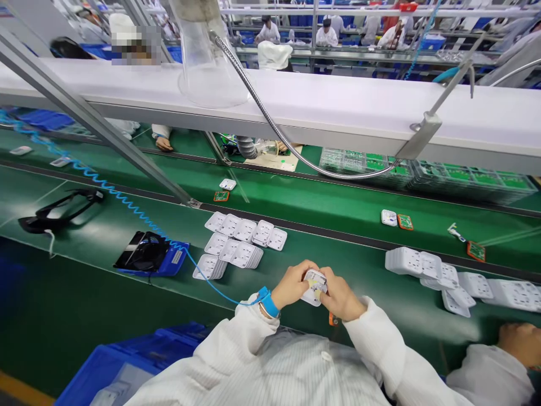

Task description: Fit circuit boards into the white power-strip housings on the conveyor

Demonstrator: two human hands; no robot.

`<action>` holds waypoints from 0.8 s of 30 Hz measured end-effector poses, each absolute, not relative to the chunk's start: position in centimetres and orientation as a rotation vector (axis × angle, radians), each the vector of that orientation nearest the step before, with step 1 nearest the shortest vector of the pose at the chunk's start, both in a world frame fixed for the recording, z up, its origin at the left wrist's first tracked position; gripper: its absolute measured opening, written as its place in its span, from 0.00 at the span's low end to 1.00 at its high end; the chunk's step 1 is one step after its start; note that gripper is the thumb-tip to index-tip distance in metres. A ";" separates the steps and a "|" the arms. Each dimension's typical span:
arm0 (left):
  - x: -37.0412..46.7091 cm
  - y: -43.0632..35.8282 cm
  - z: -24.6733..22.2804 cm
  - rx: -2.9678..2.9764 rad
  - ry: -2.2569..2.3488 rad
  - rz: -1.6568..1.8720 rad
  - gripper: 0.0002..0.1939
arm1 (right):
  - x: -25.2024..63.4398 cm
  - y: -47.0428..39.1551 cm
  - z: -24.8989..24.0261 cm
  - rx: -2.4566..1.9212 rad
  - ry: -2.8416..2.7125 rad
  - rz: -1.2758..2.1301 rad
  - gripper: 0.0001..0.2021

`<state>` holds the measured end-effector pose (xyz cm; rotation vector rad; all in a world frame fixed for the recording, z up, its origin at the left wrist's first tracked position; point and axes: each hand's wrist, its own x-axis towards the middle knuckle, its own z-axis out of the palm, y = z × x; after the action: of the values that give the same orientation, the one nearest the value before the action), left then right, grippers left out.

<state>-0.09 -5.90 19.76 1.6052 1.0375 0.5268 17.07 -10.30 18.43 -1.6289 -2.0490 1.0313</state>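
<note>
A small white plastic housing [313, 295] is held just above the green bench in front of my body. My left hand [292, 286] grips its left side, and my right hand [340, 293] grips its right side. Both thumbs press on the face of the piece; yellowish finger covers show on them. A blue wrist strap [269, 303] with a coiled cord circles my left wrist. Close below my right hand lies an orange-edged part [333, 319], mostly hidden by the hand and sleeve.
Stacked white housings [245, 254] stand left of my hands, more stacked housings [408, 262] to the right. A green conveyor [304, 203] carries circuit boards and white covers. Left lie a blue tray [173, 260] and black-framed visor [63, 211]. A neighbour's hand [522, 343] rests at far right.
</note>
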 end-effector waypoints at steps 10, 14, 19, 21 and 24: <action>-0.2 -3.0 19.6 1.699 1.089 0.466 0.23 | 17.4 -7.3 17.4 -1.527 -1.939 1.160 0.23; 0.2 -2.2 21.5 1.743 1.040 0.466 0.25 | 18.1 -6.7 19.2 -1.517 -1.941 1.154 0.26; 0.8 -2.3 21.9 1.768 1.059 0.482 0.24 | 18.2 -6.9 19.4 -1.578 -1.969 1.051 0.17; 1.0 -2.4 20.8 1.751 1.078 0.454 0.24 | 18.3 -6.9 18.5 -1.595 -1.984 1.040 0.15; 1.2 -2.7 18.2 1.665 1.116 0.377 0.23 | 18.4 -6.6 16.3 -1.587 -1.974 1.096 0.12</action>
<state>1.24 -2.66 18.19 1.6652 1.1160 0.3771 18.37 -6.56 16.33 -1.5874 -1.9738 1.0960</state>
